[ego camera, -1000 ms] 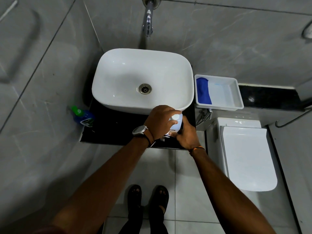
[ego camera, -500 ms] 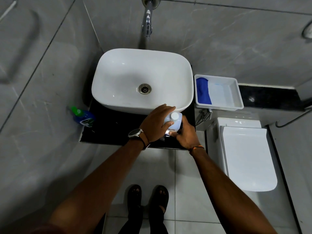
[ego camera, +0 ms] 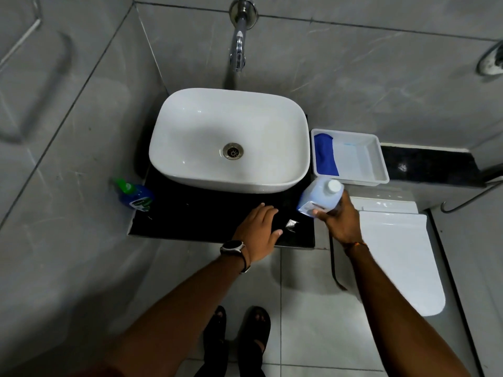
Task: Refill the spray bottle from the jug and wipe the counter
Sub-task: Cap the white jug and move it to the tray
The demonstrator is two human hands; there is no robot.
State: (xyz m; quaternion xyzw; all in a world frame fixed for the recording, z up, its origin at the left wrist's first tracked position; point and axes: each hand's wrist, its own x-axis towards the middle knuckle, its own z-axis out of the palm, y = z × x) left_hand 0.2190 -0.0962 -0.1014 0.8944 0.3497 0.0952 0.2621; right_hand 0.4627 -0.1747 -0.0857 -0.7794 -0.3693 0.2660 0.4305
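Observation:
My right hand (ego camera: 339,221) grips a pale blue jug (ego camera: 321,195) with a white cap, held tilted just off the right end of the black counter (ego camera: 190,213). My left hand (ego camera: 258,229) lies flat on the counter's front edge with its fingers spread a little and nothing in it. A small silvery scrap (ego camera: 291,223) lies on the counter right beside its fingertips. A blue bottle with a green top (ego camera: 136,195) stands at the counter's left end. A blue cloth (ego camera: 325,156) sits in the white tray (ego camera: 378,159) behind the jug.
A white basin (ego camera: 190,126) fills most of the counter, under a wall tap (ego camera: 239,47). A white toilet (ego camera: 394,254) with its lid shut stands to the right, below the tray. Grey tiled walls close in at the left and back.
Both hands were on the jug in front of the basin. My left hand has let go and dropped to the counter, and my right hand has carried the jug to the right.

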